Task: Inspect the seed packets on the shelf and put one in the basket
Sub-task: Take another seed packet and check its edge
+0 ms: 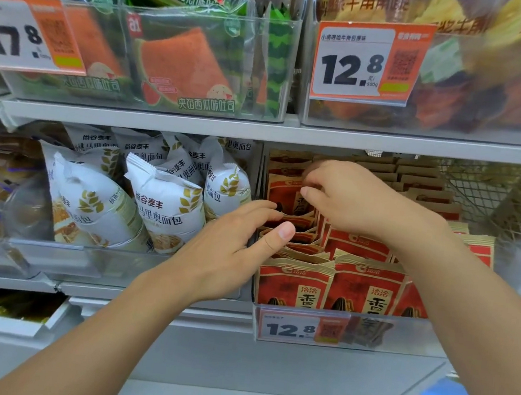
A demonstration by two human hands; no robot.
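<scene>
Both hands in the seed packet bin — browsing stage, nothing picked out yet.

Left hand (234,246) reaches in with fingers fairly straight, fingertips on the tops of the packets in the left row, nothing gripped. Right hand (347,197) has curled fingers pinching the top edge of one upright seed packet (287,195) further back in the stack; packet not yet lifted out of the row. Seed packets (333,287) — red and kraft — stand in rows in a clear bin (399,335) on the middle shelf (163,123), price tag (299,328) on its front. Left to do: pull one out, drop it in the basket — basket not in view. Store aisle, white bread bags (167,206) in the next bin, watermelon toast packs (183,68) above, pale tile floor below.
</scene>
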